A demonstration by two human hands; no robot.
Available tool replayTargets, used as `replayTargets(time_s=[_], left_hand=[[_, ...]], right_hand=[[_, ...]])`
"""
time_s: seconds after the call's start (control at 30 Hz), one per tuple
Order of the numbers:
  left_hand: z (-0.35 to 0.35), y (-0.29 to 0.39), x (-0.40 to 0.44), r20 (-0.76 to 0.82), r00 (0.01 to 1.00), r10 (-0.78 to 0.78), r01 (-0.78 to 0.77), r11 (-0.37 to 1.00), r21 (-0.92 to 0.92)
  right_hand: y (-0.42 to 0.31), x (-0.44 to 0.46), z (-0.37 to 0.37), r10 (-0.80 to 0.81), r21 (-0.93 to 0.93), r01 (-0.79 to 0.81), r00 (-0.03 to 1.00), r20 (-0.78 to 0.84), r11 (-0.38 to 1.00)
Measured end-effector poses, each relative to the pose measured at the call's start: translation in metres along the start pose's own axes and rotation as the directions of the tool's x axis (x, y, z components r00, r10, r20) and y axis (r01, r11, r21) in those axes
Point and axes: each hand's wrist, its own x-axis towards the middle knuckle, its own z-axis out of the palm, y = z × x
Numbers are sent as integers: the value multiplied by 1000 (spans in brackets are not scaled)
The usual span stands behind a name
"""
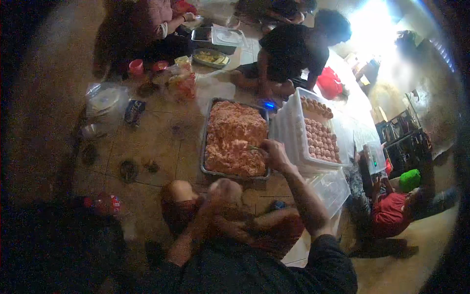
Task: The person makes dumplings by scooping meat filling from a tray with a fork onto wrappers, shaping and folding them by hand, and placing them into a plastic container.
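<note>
A metal tray (pixel 202 157) full of pinkish ground meat mixture (pixel 235 130) lies on the tiled floor in front of me. My right hand (pixel 275 154) is closed around a slim greenish utensil (pixel 253 147), probably a spoon, whose far end meets the meat near the tray's right side. My left hand (pixel 225 191) is just below the tray's near edge, above my lap. Motion smears its fingers, so what it holds, if anything, cannot be made out. Right of the tray, a white plastic container (pixel 286 128) holds rows of round meatballs (pixel 321 139).
A clear lid (pixel 330 192) lies below the container. On the left are plastic bags (pixel 105 103), a dark blue packet (pixel 134 112) and a bottle (pixel 108 203). A dish of yellowish food (pixel 210 58) stands farther back. Several people sit around, one in black (pixel 296 51) beyond the tray.
</note>
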Motion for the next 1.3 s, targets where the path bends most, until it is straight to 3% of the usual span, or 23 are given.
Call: replayTargets(time_s=[0.07, 0.1, 0.17, 0.2, 0.23, 0.3, 0.37, 0.53, 0.6, 0.67, 0.73, 0.77, 0.83, 0.87, 0.93, 0.97, 1.0, 1.07, 1.1, 1.13, 1.2, 1.3], left_hand=[[1, 13, 2, -21, 998, 66, -69, 969, -237], [5, 20, 8, -33, 997, 73, -80, 939, -336], [18, 34, 24, -64, 996, 64, -88, 864, -495], [33, 46, 28, -151, 988, -38, -58, 812, -580], [45, 61, 36, -65, 997, -49, -1, 787, -617], [63, 70, 52, -74, 997, 27, -67, 785, -616], [72, 69, 69, -40, 990, 132, -120, 682, -721], [104, 89, 55, -177, 978, 109, -198, 756, -624], [107, 88, 48, -128, 985, 114, -167, 807, -567], [85, 73, 52, -51, 983, 175, -170, 778, -604], [68, 68, 51, -39, 971, 236, -198, 701, -685], [65, 71, 48, -40, 972, 232, -196, 703, -684], [64, 80, 44, -177, 966, 191, -258, 610, -750], [63, 82, 44, -181, 964, 196, -264, 604, -752], [60, 86, 46, -140, 984, 111, -172, 801, -573], [65, 83, 49, -39, 991, 127, -129, 853, -505], [73, 82, 49, -40, 991, 127, -130, 852, -507], [88, 88, 44, 53, 999, 0, 32, 805, -592], [84, 91, 40, 132, 991, 6, 71, 819, -569], [80, 90, 40, 127, 992, 21, 55, 822, -567], [71, 83, 35, -92, 993, -70, 19, 886, -463], [70, 77, 36, -52, 996, -76, 41, 870, -491]], right_hand=[[-30, -19, -22, 298, 389, -242, 951, -89, 889], [-36, -30, -22, 301, 396, -243, 949, -92, 886], [-51, -47, -20, 480, 643, -339, 876, -51, 687], [-61, -55, -20, 478, 651, -333, 876, -53, 682], [-73, -61, -20, 492, 667, -300, 863, -115, 682], [-90, -75, -14, 510, 682, -266, 841, -181, 681], [-104, -85, -5, 234, 418, -51, 885, -401, 907], [-121, -97, 12, 312, 567, -48, 871, -379, 822], [-129, -102, 13, 311, 584, -140, 928, -204, 800], [-125, -107, 22, 323, 635, -135, 927, -190, 761], [-110, -112, 18, 179, 493, -71, 968, -176, 867], [-110, -113, 1, 183, 495, -74, 967, -176, 866], [-122, -109, -54, 178, 438, -164, 984, 9, 884], [-126, -106, -64, 172, 435, -161, 985, 14, 886], [-131, -100, -74, 264, 477, -172, 955, -133, 862], [-133, -96, -66, 283, 479, -178, 946, -157, 859], [-121, -100, -47, 283, 479, -179, 947, -155, 860], [-95, -108, -8, 75, 441, -23, 992, -101, 897], [-100, -105, -24, 65, 439, -14, 993, -101, 898], [-105, -103, -44, 72, 399, -35, 994, -80, 916], [-114, -97, -56, 98, 368, -71, 994, -56, 927], [-112, -98, -52, 70, 478, -15, 993, -98, 878]])
